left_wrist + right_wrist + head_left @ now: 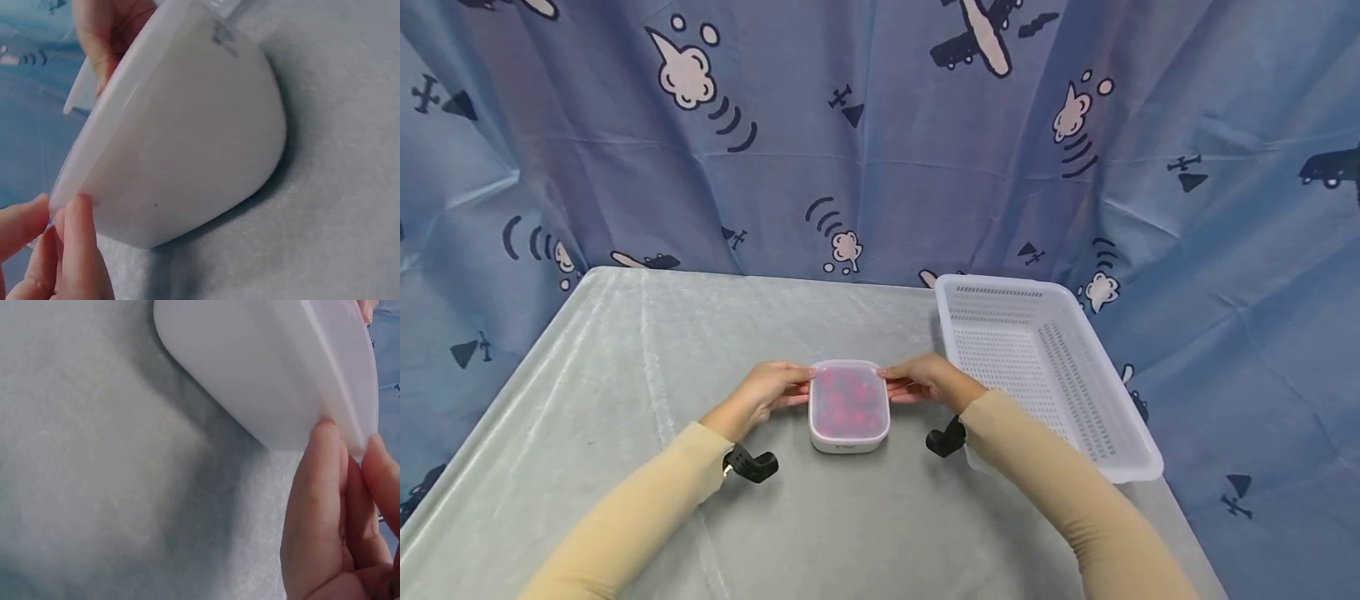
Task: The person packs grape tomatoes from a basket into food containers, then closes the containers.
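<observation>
A white food container [842, 447] with a translucent, pinkish lid [850, 400] stands on the grey cloth, in the middle of the table. Red contents show blurred through the lid; their kind I cannot tell. My left hand [778, 387] pinches the rim at the far left corner, thumb on top and fingers beneath. On the opposite side my right hand [922, 379] pinches the rim at the far right corner in the same way. Both wrist views show the container's smooth white wall [187, 131] and the fingertips [325, 434] under the lid's edge.
A white plastic basket [1052, 417] with slotted sides stands at the table's right, partly behind my right forearm. Grey cloth covers the table [700, 325]. A blue curtain [790, 175] with plane and cloud prints hangs along the back and sides.
</observation>
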Tool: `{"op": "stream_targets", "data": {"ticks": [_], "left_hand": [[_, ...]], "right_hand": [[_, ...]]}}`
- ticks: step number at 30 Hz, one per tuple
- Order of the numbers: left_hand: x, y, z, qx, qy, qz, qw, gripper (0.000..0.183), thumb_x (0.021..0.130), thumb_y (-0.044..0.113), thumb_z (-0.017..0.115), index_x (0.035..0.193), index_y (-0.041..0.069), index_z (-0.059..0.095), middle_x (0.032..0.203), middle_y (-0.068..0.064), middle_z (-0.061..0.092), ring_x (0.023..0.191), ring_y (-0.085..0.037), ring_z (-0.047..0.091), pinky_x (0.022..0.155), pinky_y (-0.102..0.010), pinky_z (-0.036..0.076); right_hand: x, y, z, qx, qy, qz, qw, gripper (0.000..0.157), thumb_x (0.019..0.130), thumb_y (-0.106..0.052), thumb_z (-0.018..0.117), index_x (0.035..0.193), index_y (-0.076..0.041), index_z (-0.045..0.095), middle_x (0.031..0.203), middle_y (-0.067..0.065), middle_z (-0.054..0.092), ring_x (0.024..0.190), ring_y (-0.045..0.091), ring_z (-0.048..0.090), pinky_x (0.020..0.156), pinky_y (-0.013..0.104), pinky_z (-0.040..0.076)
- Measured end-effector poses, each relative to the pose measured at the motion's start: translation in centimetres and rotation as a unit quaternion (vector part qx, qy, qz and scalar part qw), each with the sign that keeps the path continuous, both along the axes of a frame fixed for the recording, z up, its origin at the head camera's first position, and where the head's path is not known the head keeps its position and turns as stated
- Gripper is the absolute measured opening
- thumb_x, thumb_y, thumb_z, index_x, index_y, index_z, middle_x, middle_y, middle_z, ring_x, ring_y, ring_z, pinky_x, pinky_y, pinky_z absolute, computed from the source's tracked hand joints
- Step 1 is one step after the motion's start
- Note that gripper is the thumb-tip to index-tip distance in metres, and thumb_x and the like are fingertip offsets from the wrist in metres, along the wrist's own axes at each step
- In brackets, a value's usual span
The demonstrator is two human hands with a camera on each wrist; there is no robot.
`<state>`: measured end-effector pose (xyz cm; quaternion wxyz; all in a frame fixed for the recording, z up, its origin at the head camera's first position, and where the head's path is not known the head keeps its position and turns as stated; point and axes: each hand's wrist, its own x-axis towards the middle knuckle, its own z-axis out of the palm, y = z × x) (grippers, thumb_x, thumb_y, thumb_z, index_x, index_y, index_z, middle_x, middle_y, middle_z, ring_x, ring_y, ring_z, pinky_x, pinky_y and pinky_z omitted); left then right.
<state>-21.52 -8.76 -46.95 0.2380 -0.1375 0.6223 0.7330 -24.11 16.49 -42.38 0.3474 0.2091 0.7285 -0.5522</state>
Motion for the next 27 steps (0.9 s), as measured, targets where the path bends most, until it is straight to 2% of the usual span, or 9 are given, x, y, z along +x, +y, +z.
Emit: {"op": "stream_targets", "data": {"ticks": [3,6,9,12,16,19,23,27], "left_hand": [[-0.1,-0.2,0.0,0.015,-0.006,0.003,0.9999,0.006,0.094,0.003,0.063,0.097,-0.002,0.061,0.071,-0.001,0.061,0.063,-0.006,0.063,0.066,-0.018,0.06],[0.3,-0.2,0.3,0.014,0.008,-0.003,0.9999,0.014,0.095,0.003,0.063,0.106,-0.007,0.06,0.074,0.0,0.063,0.067,-0.006,0.064,0.069,-0.019,0.061],[1.6,-0.3,0.4,0.016,0.021,-0.013,0.9996,0.026,0.095,0.003,0.062,0.117,-0.012,0.058,0.08,0.001,0.066,0.074,-0.006,0.066,0.073,-0.02,0.061],[3.3,-0.6,0.3,0.021,0.026,-0.024,0.9991,0.031,0.095,0.002,0.062,0.121,-0.014,0.056,0.087,-0.001,0.068,0.08,-0.008,0.067,0.076,-0.022,0.061],[5.7,-0.8,0.1,0.02,0.031,-0.034,0.9987,0.034,0.094,0.001,0.064,0.123,-0.014,0.056,0.097,-0.005,0.068,0.085,-0.01,0.068,0.08,-0.025,0.061],[7.0,-1.0,-0.1,0.016,0.042,-0.042,0.9981,0.036,0.094,0.002,0.064,0.125,-0.014,0.055,0.1,-0.007,0.067,0.086,-0.01,0.069,0.082,-0.026,0.061],[7.9,-1.0,-0.2,0.018,0.052,-0.042,0.9976,0.038,0.093,0.004,0.065,0.125,-0.015,0.054,0.099,-0.007,0.069,0.086,-0.01,0.069,0.082,-0.026,0.061],[8.0,-0.8,-0.1,0.014,0.055,-0.031,0.9979,0.036,0.092,0.003,0.066,0.123,-0.015,0.056,0.097,-0.006,0.07,0.084,-0.009,0.069,0.08,-0.024,0.061]], "right_hand": [[0.1,-0.2,0.0,0.0,0.008,-0.014,1.0,0.022,0.094,-0.014,0.069,0.074,-0.006,0.066,0.059,0.003,0.066,0.052,0.008,0.065,0.055,0.021,0.059],[0.6,-0.2,0.3,0.003,0.028,-0.016,0.999,0.02,0.094,-0.013,0.068,0.076,-0.005,0.065,0.059,0.003,0.066,0.051,0.008,0.065,0.055,0.021,0.059],[1.7,-0.1,0.4,-0.001,0.053,-0.006,0.999,0.015,0.095,-0.009,0.067,0.081,-0.003,0.065,0.06,0.003,0.065,0.052,0.007,0.065,0.056,0.02,0.06],[3.4,0.0,0.4,0.005,0.091,0.024,0.996,0.01,0.093,-0.004,0.067,0.093,0.005,0.067,0.064,0.002,0.066,0.056,0.006,0.065,0.06,0.02,0.06],[6.1,0.3,0.2,0.016,0.126,0.056,0.99,0.025,0.09,-0.001,0.07,0.11,0.013,0.067,0.073,0.002,0.071,0.065,0.008,0.067,0.067,0.023,0.062],[7.7,0.4,0.0,0.005,0.131,0.055,0.99,0.031,0.089,0.0,0.071,0.116,0.013,0.065,0.079,0.003,0.073,0.071,0.01,0.069,0.071,0.026,0.063],[8.6,0.4,-0.1,-0.019,0.133,0.046,0.99,0.034,0.089,0.002,0.07,0.119,0.016,0.062,0.084,0.005,0.074,0.072,0.011,0.07,0.072,0.027,0.063],[8.7,0.3,0.0,-0.029,0.132,0.033,0.99,0.035,0.089,0.004,0.069,0.121,0.016,0.06,0.083,0.006,0.074,0.07,0.011,0.07,0.07,0.025,0.063]]}}
